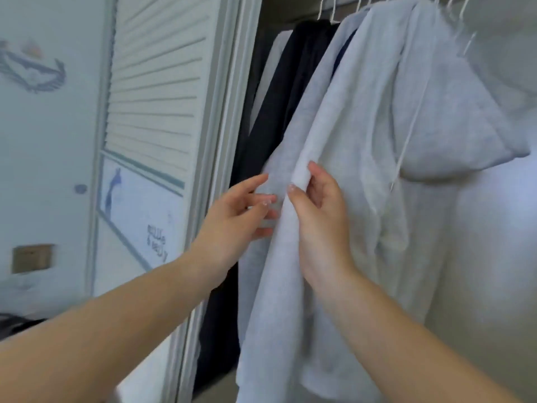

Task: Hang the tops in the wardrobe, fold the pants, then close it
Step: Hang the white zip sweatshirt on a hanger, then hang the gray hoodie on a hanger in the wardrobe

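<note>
A light grey hooded top (377, 141) hangs from a white hanger on the wardrobe rail, its hood drooping to the right. My right hand (316, 216) pinches the front edge of this top between thumb and fingers. My left hand (241, 216) is spread, fingers straight, touching a second light grey garment (308, 112) hanging just left of it. Further left hang a black top (279, 112) and a pale one behind it.
The white louvred wardrobe door (151, 112) stands folded open at the left, with drawings on its lower panel. Several white hanger hooks (334, 10) line the rail above. A dark item (17, 324) lies at the lower left edge.
</note>
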Tool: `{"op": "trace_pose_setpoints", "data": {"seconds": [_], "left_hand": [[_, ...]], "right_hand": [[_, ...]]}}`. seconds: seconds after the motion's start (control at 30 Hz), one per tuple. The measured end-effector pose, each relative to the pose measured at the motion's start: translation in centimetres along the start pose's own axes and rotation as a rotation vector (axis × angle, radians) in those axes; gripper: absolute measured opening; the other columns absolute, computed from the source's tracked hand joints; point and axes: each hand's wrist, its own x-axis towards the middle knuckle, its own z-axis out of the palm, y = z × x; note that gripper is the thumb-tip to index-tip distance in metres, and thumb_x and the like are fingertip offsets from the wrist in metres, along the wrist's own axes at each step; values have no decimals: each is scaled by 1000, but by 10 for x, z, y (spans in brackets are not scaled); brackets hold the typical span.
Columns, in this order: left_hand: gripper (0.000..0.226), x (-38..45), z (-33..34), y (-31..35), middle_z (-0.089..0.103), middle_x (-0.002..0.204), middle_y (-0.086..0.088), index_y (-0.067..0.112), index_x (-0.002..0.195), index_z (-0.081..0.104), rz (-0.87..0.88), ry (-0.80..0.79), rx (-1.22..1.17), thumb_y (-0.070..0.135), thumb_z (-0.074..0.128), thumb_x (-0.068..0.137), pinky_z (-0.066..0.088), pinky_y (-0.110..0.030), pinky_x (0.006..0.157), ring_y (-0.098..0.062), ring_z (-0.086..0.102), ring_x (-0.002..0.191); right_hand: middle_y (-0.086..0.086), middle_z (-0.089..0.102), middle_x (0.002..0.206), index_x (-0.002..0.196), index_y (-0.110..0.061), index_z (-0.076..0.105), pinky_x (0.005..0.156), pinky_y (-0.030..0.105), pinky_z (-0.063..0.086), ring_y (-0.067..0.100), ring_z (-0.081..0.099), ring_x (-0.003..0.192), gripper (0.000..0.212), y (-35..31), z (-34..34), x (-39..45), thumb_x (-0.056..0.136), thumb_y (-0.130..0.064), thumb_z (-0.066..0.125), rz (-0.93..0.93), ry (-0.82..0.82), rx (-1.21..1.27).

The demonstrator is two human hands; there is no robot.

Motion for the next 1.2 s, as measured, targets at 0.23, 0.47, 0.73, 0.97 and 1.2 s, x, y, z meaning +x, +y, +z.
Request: {"op": "trace_pose_setpoints", "data": {"seconds": [0.23, 0.47, 0.73, 0.97, 1.2], "left_hand": [[26, -143, -122, 2, 70, 98, 1, 25, 117, 61, -236, 306, 108, 13, 58, 93, 57, -29, 77, -12, 68, 84], [21, -326, -224, 34, 70, 97, 2, 25, 109, 64, -400, 639, 220, 14, 58, 93, 57, -30, 80, -10, 69, 85], [18, -606, -303, 122, 71, 83, 8, 22, 103, 65, -485, 1247, 267, 9, 57, 93, 53, -26, 74, -8, 66, 75], [15, -843, -301, 228, 67, 100, -3, 18, 104, 62, -496, 1756, 309, 9, 55, 94, 51, -24, 76, -15, 65, 85], [15, -984, -265, 270, 71, 92, 1, 16, 106, 64, -379, 2169, 133, 12, 57, 94, 51, -29, 79, -8, 68, 78]], "right_hand": [[-16, 53, 129, 118, -34, 49, 94, 15, 40, -4, 47, 124, 39, 24, 74, -151, 90, -8, 59, 231, -304, 108], [-13, 53, 129, 114, -37, 50, 81, 4, 42, -1, 48, 123, 42, 9, 165, -312, 89, -4, 60, 356, -701, 209], [-13, 55, 124, 118, -31, 52, 90, 9, 44, -8, 51, 115, 37, -72, 268, -537, 90, -8, 60, 534, -1178, 258], [-3, 63, 112, 111, -19, 56, 87, 13, 49, -7, 61, 96, 28, -184, 327, -736, 90, 0, 57, 746, -1640, 479], [1, 66, 106, 103, -24, 58, 83, 15, 47, -4, 63, 93, 29, -257, 346, -875, 88, 1, 60, 724, -2057, 492]]}}
